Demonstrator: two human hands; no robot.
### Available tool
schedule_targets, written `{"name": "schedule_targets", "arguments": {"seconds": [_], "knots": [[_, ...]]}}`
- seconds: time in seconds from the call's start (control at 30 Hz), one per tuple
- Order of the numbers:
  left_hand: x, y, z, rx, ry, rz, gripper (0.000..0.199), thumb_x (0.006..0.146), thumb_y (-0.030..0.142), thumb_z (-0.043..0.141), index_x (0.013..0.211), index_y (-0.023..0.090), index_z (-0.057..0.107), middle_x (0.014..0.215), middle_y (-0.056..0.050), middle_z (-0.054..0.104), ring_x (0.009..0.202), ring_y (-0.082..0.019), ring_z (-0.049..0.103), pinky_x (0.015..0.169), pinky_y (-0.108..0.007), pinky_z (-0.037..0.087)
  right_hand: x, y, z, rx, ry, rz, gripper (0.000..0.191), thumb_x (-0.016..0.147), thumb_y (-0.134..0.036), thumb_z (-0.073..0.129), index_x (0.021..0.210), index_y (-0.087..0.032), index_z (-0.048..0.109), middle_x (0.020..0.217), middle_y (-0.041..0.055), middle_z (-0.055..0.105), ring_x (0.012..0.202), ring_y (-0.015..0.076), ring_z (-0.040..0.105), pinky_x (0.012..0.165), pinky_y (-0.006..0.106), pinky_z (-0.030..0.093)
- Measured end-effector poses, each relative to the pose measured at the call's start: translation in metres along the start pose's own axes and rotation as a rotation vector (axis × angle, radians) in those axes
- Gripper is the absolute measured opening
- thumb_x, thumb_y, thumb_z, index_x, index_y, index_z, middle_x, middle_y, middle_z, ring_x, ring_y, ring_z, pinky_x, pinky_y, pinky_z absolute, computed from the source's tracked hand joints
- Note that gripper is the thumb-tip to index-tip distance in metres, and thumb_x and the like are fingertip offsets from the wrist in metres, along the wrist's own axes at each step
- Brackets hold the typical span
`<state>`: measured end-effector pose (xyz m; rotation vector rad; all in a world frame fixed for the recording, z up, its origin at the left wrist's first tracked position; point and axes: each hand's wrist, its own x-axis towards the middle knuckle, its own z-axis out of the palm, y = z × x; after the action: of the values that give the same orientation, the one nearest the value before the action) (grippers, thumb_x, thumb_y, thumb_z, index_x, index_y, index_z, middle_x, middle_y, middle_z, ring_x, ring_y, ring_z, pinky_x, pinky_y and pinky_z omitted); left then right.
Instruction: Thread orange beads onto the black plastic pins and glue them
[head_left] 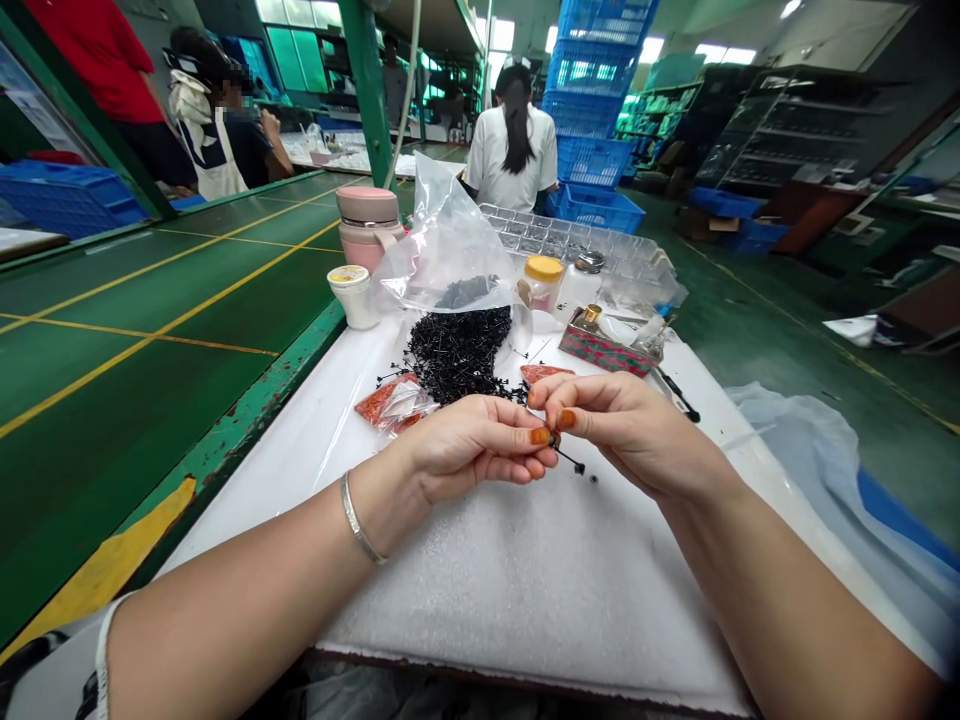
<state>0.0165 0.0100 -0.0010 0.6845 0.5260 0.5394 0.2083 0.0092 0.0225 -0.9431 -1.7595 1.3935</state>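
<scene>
My left hand (491, 440) and my right hand (611, 415) meet above the white foam-covered table (525, 600). Between the left thumb and fingers is a thin black pin-like part (570, 460), its small dark head pointing down to the right. The right thumb and index finger pinch close to the left fingertips; what they hold is too small to make out. A tiny dark piece (594, 479) lies beside the pin's head. Just beyond the hands, a heap of similar black parts (457, 350) spills from a clear plastic bag (457, 240).
Small bags of orange-red pieces (386, 400) flank the heap. Behind stand a white tub (352, 297), a pink flask (367, 225), a yellow-lidded jar (543, 280) and a divided clear tray (585, 240). A patterned box (609, 342) sits right. A green conveyor (187, 290) runs left.
</scene>
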Motion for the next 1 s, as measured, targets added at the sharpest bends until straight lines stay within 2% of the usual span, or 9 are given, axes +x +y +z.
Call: {"name": "schedule_targets", "arguments": {"seconds": [0.17,0.3,0.5,0.77,1.0], "knots": [[-0.0002,0.0004,0.0013,-0.022,0.032,0.012,0.011,0.081,0.001,0.060,0.075,0.005,0.068,0.067,-0.008,0.068,0.053,-0.008,0.065,0.053,-0.012,0.055,-0.0004,0.0003,-0.0008,-0.057,0.009,-0.029,0.021,0.083,-0.038,0.069,0.073,-0.021,0.074,0.096,0.0046,0.068,0.107,0.0221,0.057,0.105,0.039,0.037],[0.0003,0.0003,0.0007,-0.061,0.029,0.004,0.014,0.083,0.000,0.057,0.076,0.005,0.067,0.069,-0.008,0.069,0.056,-0.009,0.066,0.053,-0.012,0.055,-0.0002,0.0014,-0.0009,-0.040,0.030,-0.072,0.019,0.083,-0.037,0.070,0.072,-0.021,0.073,0.094,0.0054,0.067,0.106,0.0241,0.058,0.097,0.039,0.044],[0.0007,0.0004,-0.0007,-0.060,0.032,-0.017,0.012,0.084,0.000,0.057,0.076,0.005,0.065,0.070,-0.007,0.069,0.057,-0.009,0.067,0.054,-0.013,0.055,0.0017,0.0038,0.0006,-0.038,0.018,-0.193,0.014,0.084,-0.027,0.070,0.072,-0.020,0.071,0.090,0.0038,0.065,0.091,0.0179,0.059,0.090,0.034,0.047],[0.0009,-0.0014,0.0000,-0.046,0.008,-0.023,0.012,0.081,-0.002,0.056,0.078,0.005,0.066,0.069,-0.006,0.067,0.057,-0.009,0.066,0.053,-0.013,0.054,0.0029,0.0045,-0.0005,-0.038,-0.023,-0.231,0.013,0.085,-0.024,0.069,0.073,-0.020,0.071,0.090,0.0035,0.065,0.087,0.0165,0.060,0.085,0.033,0.049],[0.0019,-0.0027,-0.0025,-0.068,-0.023,-0.024,0.013,0.079,-0.001,0.055,0.079,0.005,0.066,0.069,-0.006,0.067,0.056,-0.009,0.066,0.054,-0.013,0.054,0.0036,0.0051,-0.0007,-0.054,-0.010,-0.249,0.014,0.083,-0.028,0.070,0.072,-0.019,0.072,0.086,0.0045,0.065,0.083,0.0175,0.060,0.083,0.035,0.050]]}}
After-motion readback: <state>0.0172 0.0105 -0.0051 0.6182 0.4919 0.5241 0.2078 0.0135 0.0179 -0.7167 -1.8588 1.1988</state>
